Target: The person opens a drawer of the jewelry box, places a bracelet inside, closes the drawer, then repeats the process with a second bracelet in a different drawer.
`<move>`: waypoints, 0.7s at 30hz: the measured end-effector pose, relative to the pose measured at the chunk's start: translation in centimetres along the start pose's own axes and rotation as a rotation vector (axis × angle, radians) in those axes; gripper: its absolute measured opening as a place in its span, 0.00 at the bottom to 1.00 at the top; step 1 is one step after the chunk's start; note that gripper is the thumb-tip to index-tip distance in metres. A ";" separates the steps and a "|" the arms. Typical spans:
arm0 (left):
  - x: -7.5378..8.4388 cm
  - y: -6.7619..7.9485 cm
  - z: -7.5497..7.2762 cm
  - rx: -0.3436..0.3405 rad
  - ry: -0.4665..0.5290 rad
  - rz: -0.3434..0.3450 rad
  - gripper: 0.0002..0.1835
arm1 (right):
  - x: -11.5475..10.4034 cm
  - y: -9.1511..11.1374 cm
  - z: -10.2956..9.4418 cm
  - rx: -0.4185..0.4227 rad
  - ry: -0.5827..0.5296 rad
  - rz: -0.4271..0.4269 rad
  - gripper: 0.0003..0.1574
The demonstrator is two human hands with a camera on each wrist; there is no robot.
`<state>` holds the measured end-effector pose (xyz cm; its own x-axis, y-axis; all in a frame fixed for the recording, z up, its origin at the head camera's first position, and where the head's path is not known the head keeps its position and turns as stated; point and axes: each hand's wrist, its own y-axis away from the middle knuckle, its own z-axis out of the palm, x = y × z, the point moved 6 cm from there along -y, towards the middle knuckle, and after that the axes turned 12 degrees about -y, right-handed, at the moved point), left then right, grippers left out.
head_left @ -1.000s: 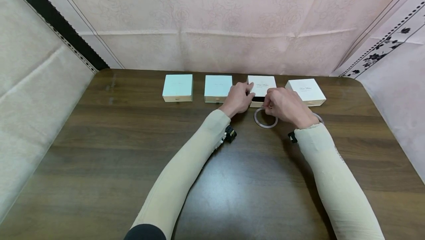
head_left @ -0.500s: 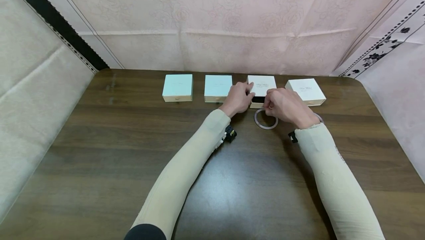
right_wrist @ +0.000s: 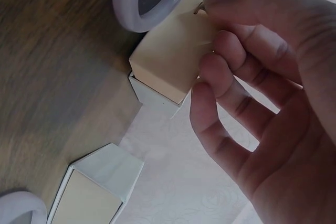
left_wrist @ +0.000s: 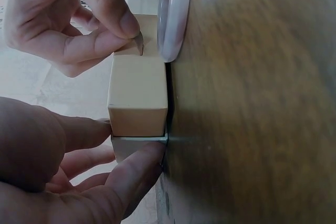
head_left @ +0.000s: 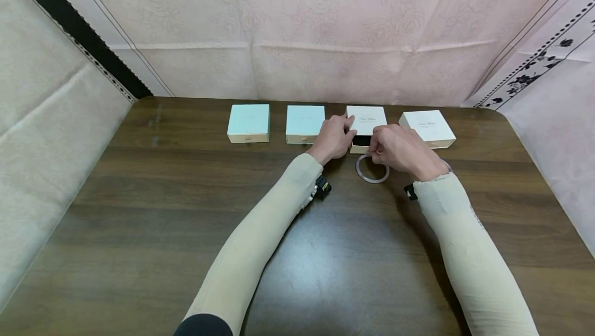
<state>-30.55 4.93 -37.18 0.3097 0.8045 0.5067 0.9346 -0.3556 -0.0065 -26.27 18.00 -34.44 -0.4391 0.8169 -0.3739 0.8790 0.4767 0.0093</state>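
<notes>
In the head view a small white drawer box [head_left: 367, 115] stands third in a row, its cream drawer [left_wrist: 137, 85] partly out and a dark interior strip showing. My left hand [head_left: 332, 139] grips the box's sleeve from the left, thumb and fingers on either side. My right hand [head_left: 401, 151] pinches the small pull tab [left_wrist: 139, 43] on the drawer's front between thumb and forefinger. A pale lilac bangle [head_left: 372, 181] lies on the table right at the drawer's front, just under my right fingers.
Two mint-green boxes [head_left: 249, 119] stand to the left, and another white box [head_left: 427, 125] to the right. A second bangle [head_left: 447, 165] lies by my right wrist, partly hidden. The brown wooden table [head_left: 186, 232] backs onto a pale patterned cloth [head_left: 297, 26].
The drawer has slid slightly further out towards me, with my right hand following. The bangle before it has shifted a little the same way. My left hand stays put.
</notes>
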 end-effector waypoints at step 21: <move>0.1 0.0 0.0 -0.004 -0.016 -0.007 0.15 | -0.1 0.2 -0.1 -0.006 0.000 -0.015 0.07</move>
<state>-30.52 5.01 -37.14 0.3057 0.8146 0.4929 0.9361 -0.3517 0.0008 -26.12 18.05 -34.36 -0.4523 0.8096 -0.3742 0.8712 0.4908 0.0088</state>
